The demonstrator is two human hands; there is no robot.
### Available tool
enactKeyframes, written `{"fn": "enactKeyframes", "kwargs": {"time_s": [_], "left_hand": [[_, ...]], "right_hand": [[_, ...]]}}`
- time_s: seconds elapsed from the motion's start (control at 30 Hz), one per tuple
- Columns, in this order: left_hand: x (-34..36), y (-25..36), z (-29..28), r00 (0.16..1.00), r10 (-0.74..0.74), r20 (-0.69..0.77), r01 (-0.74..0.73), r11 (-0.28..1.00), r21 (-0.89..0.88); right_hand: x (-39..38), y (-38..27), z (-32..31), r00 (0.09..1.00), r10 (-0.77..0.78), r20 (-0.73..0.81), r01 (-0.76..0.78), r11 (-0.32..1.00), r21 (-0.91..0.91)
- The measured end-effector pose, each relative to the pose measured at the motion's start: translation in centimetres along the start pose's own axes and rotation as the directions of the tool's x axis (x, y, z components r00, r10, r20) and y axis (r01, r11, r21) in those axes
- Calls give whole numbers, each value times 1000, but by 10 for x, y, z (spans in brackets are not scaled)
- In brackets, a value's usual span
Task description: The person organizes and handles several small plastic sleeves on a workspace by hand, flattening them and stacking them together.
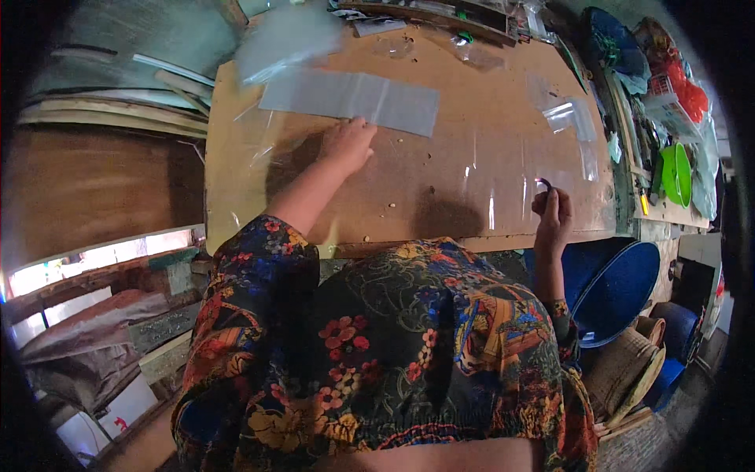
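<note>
Your left forearm (309,194) is slanting forward and inward, your left hand (348,146) facing palm-down; your right forearm (548,269) is pointing forward, your right hand (555,210) holding a pinch grip.

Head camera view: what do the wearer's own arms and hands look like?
The left sleeve and right sleeve are dark cloth with a multicoloured floral print, ending above the wrists. The left hand and right hand are ungloved.
</note>
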State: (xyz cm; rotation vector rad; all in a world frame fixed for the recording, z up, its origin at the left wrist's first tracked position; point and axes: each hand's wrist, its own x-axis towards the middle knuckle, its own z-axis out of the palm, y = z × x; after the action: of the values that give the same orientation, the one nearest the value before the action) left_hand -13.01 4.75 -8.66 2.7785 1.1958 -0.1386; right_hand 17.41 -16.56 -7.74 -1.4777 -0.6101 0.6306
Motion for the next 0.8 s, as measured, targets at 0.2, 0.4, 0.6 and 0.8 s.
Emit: {"fn": "enactKeyframes", "kwargs": {"time_s": [0.2, 0.4, 0.6, 0.8], "left_hand": [[-42, 29, 12, 961, -153, -232, 67, 939, -339], [-46, 14, 34, 944, -99, -315, 54, 987, -149], [-37, -19, 21, 993, 67, -100, -79, 989, -127], [-34, -27, 17, 990, 135, -40, -140, 980, -143]], "right_hand": [[-27, -3, 28, 999, 22, 28, -22, 1000, -14], [-34, -1, 51, 994, 1, 109, 12, 993, -121], [-37, 1, 76, 985, 34, 170, -21, 997, -80], [-39, -12, 119, 958, -28, 284, 147, 902, -405]]}}
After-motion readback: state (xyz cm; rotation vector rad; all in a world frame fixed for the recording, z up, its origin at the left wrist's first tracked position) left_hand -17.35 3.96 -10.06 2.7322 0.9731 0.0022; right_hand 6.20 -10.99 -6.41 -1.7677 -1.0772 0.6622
